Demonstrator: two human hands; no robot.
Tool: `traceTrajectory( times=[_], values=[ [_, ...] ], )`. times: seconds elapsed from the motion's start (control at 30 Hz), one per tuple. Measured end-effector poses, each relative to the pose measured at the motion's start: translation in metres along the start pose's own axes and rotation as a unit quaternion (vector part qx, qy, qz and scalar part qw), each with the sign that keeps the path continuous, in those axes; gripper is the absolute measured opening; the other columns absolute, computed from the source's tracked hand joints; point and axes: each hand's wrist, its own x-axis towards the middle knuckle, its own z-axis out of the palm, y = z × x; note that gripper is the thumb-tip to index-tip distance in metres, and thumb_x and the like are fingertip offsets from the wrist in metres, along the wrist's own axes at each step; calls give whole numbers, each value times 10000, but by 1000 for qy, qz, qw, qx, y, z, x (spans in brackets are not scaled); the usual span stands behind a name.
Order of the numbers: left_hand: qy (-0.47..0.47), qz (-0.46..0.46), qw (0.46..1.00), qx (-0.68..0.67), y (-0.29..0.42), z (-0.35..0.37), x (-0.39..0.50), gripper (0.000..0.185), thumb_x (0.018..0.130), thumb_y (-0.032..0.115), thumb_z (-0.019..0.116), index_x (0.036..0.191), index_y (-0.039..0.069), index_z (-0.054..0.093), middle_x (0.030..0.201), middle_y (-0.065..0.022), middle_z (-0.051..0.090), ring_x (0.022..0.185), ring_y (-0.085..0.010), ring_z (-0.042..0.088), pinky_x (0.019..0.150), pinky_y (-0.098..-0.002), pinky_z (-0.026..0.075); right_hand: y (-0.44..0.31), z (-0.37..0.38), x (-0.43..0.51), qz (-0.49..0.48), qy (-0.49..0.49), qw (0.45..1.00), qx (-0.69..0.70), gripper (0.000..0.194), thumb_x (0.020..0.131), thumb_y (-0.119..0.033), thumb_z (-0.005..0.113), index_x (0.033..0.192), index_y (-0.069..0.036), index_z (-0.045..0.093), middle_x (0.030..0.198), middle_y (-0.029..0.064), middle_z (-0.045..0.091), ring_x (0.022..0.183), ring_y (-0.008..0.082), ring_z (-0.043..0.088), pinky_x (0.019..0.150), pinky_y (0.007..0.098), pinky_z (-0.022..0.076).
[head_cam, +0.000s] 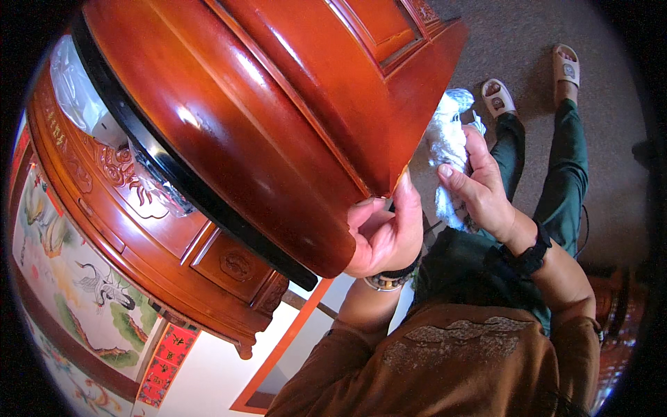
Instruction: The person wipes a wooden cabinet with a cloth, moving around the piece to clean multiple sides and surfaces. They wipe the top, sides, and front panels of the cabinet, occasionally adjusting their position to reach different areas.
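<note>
A glossy red-brown wooden cabinet [292, 130] with moulded edges fills the upper middle. My left hand [388, 229] is at its near corner, the thumb against the side edge and the curled fingers at the moulding; the fingertips are partly hidden. To the right, my right hand [484, 187] holds a crumpled white and bluish cloth [448, 135] between thumb and fingers. The cloth hangs beside the cabinet's side, a short way from my left hand. Dark bands circle both wrists, with beads on the left one.
A black strip [198, 193] borders the cabinet's far edge. Beyond it, clear plastic wrapping [78, 94] lies before a carved wooden piece [229, 260]. A crane painting [99, 292] and a red paper strip with writing [167, 359] hang at lower left. My slippered feet stand on the grey floor [526, 26].
</note>
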Motion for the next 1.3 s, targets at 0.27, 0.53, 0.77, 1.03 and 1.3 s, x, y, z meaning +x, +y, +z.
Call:
traceTrajectory(
  times=[0.27,0.53,0.77,1.03,1.3],
  values=[
    [17,-46,998,-37,1,10,-4,421,765,-47,766,930,30,387,784,-149,578,643,-206,640,608,-296,586,9,0,0,2,-8,1000,13,393,886,-51,654,1227,-33,458,1058,36,432,970,130,492,826,264,446],
    [14,-10,1000,-16,-1,15,0,448,741,-12,808,913,47,398,727,-66,528,663,-170,595,628,-270,549,7,-14,3,23,32,998,58,414,912,-112,654,1264,-82,439,998,-14,559,867,79,544,758,238,469],
    [71,-10,997,-24,4,19,1,384,776,89,792,752,39,412,707,-89,534,618,-196,552,586,-293,467,9,-24,10,-6,39,999,25,452,906,-134,664,1286,-66,428,1039,0,541,943,89,535,810,252,470],
    [125,-30,991,19,8,21,-3,244,879,160,638,876,61,415,644,-73,493,602,-172,519,629,-284,451,9,-48,49,-33,139,990,-4,623,918,-226,633,1405,-58,282,1150,86,546,1029,152,549,872,304,483],
    [77,17,996,49,-1,15,0,320,886,213,688,853,54,413,634,-66,488,600,-164,519,598,-261,450,30,-45,106,-144,121,979,80,528,924,-161,628,1406,-83,428,1226,59,555,1082,161,558,940,290,461]
  ],
)
